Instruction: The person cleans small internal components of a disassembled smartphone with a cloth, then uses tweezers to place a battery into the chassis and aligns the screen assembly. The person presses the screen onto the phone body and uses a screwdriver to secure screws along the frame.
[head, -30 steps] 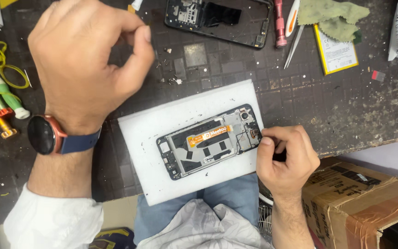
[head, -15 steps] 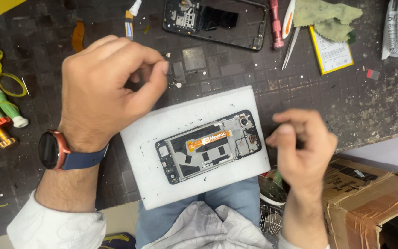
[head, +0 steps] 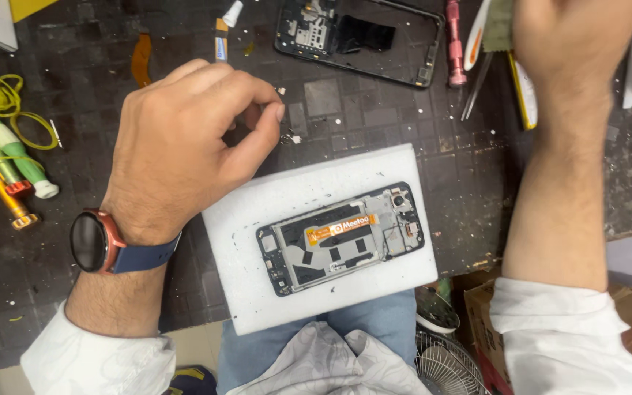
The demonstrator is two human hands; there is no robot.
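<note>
Head view: an opened phone (head: 340, 238) with its back removed lies on a white foam pad (head: 257, 219) that overhangs the near edge of the dark work mat (head: 374, 110). Bare mat remains between the pad and a second phone frame (head: 363, 36) at the far edge. The left hand (head: 177, 146) hovers above the pad's far-left corner, thumb and forefinger pinched together; whether they hold a small part cannot be determined. The right hand (head: 576, 44) reaches the far-right edge, over a green cloth (head: 497, 25) beside a pink screwdriver (head: 454, 44); its grip state cannot be determined. Screwdrivers (head: 9, 161) lie along the left edge.
</note>
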